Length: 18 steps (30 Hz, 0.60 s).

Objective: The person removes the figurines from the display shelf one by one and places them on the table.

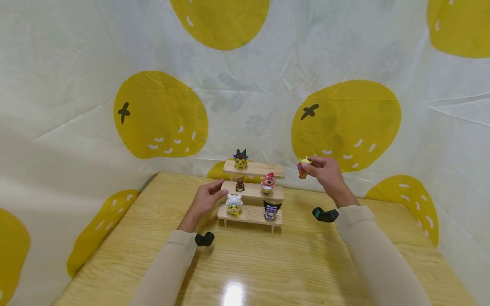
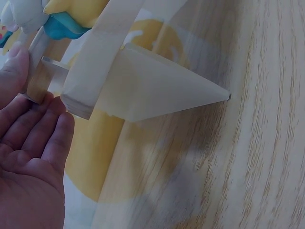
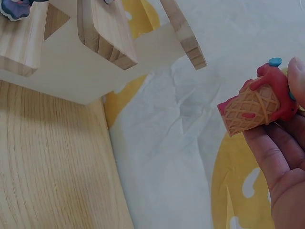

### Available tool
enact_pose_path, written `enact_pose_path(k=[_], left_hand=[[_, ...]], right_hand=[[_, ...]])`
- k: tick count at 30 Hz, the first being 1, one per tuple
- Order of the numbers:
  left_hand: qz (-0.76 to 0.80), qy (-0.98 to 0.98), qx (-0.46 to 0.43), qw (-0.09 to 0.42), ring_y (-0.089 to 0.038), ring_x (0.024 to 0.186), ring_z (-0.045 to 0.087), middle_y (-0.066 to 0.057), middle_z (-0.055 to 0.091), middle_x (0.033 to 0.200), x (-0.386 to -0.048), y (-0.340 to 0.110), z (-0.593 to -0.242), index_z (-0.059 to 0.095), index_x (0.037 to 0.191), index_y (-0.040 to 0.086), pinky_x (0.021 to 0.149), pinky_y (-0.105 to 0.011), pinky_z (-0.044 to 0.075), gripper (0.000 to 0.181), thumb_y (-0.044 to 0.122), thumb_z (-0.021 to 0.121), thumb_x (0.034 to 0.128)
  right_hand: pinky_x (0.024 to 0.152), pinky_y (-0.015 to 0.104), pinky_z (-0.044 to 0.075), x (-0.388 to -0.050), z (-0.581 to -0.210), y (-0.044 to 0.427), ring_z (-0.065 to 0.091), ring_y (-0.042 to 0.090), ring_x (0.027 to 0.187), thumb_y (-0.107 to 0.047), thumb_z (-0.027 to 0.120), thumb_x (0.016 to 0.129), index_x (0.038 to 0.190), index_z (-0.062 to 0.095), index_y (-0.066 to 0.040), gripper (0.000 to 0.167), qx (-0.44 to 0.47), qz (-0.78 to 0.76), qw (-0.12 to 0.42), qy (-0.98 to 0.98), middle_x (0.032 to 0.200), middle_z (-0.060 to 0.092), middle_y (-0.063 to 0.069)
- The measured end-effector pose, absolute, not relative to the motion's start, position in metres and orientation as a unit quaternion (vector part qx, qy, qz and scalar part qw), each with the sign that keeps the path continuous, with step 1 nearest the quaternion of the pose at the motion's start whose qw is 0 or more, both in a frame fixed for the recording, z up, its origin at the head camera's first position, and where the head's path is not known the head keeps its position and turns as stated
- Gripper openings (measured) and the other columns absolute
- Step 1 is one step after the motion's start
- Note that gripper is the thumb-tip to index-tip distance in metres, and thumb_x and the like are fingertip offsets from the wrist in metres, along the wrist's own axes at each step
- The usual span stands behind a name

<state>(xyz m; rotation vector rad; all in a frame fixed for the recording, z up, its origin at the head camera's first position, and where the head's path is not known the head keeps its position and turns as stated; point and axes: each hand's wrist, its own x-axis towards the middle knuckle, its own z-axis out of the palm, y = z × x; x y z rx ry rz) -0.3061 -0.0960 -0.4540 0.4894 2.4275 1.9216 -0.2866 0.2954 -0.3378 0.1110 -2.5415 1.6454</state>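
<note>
A three-tier wooden stand (image 1: 250,215) holds several small figures. My left hand (image 1: 205,199) grips the left end of its middle shelf, thumb on top and fingers below in the left wrist view. My right hand (image 1: 328,176) pinches a red figure with a yellow top (image 1: 303,168), held in the air right of the top shelf; its waffle-cone base (image 3: 250,109) shows in the right wrist view. On the top shelf's left stands a dark-eared yellow figure (image 1: 241,159). The middle shelf bears a brown figure (image 1: 240,184) and a pink-red one (image 1: 267,183).
On the bottom shelf are a white-hooded yellow figure (image 1: 234,205) at the left and a purple-black figure (image 1: 271,210) at the right. The wooden table (image 1: 245,259) meets a white cloth with yellow fruit shapes (image 1: 256,106) behind and at both sides.
</note>
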Motion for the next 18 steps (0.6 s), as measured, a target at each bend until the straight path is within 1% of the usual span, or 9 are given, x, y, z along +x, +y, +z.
enact_pose_path(k=[2,6,9,12,16,18], left_hand=[[0.610,0.777,0.156,0.001,-0.035,0.146,0.051,-0.020,0.051,0.157,-0.305,-0.097,-0.454,0.050,0.154,0.004,0.118,-0.051,0.046,0.056,0.022,0.067,0.1037],[0.607,0.779,0.156,-0.005,-0.036,0.145,0.052,-0.021,0.051,0.157,-0.304,-0.097,-0.453,0.049,0.155,0.002,0.117,-0.052,0.047,0.057,0.022,0.067,0.1038],[0.609,0.777,0.156,-0.003,-0.035,0.144,0.053,-0.021,0.052,0.157,-0.304,-0.096,-0.454,0.049,0.154,0.001,0.117,-0.051,0.047,0.058,0.022,0.067,0.1038],[0.611,0.776,0.157,0.000,-0.035,0.143,0.054,-0.021,0.052,0.156,-0.304,-0.095,-0.454,0.049,0.154,0.001,0.116,-0.051,0.047,0.057,0.022,0.067,0.1039],[0.611,0.776,0.156,-0.001,-0.036,0.142,0.055,-0.021,0.052,0.156,-0.303,-0.095,-0.454,0.048,0.155,0.001,0.116,-0.052,0.048,0.058,0.021,0.067,0.1039],[0.609,0.778,0.156,-0.003,-0.036,0.143,0.054,-0.021,0.052,0.157,-0.303,-0.095,-0.454,0.048,0.155,0.001,0.116,-0.051,0.048,0.058,0.022,0.066,0.1040]], right_hand=[[0.096,0.017,0.057,-0.286,-0.338,0.297,0.067,-0.003,0.094,-0.021,0.067,0.104,0.147,0.056,0.005,0.051,0.038,0.554,0.057,-0.830,0.100,0.073,-0.014],[0.100,0.024,0.057,-0.286,-0.339,0.300,0.071,-0.002,0.091,-0.019,0.067,0.103,0.145,0.056,0.008,0.051,0.040,0.571,0.055,-0.818,0.095,0.074,-0.018],[0.102,0.027,0.056,-0.285,-0.339,0.303,0.071,-0.002,0.091,-0.019,0.067,0.103,0.146,0.056,0.007,0.051,0.038,0.570,0.051,-0.819,0.095,0.074,-0.018],[0.101,0.025,0.056,-0.284,-0.340,0.306,0.071,-0.001,0.091,-0.018,0.067,0.103,0.147,0.056,0.006,0.051,0.034,0.571,0.049,-0.818,0.096,0.074,-0.017],[0.093,0.015,0.058,-0.282,-0.342,0.311,0.071,-0.002,0.091,-0.019,0.067,0.103,0.149,0.052,0.007,0.055,0.031,0.577,0.046,-0.815,0.095,0.073,-0.018],[0.090,0.012,0.058,-0.282,-0.343,0.313,0.071,-0.003,0.090,-0.018,0.067,0.103,0.150,0.051,0.008,0.056,0.028,0.584,0.046,-0.810,0.093,0.072,-0.020]])
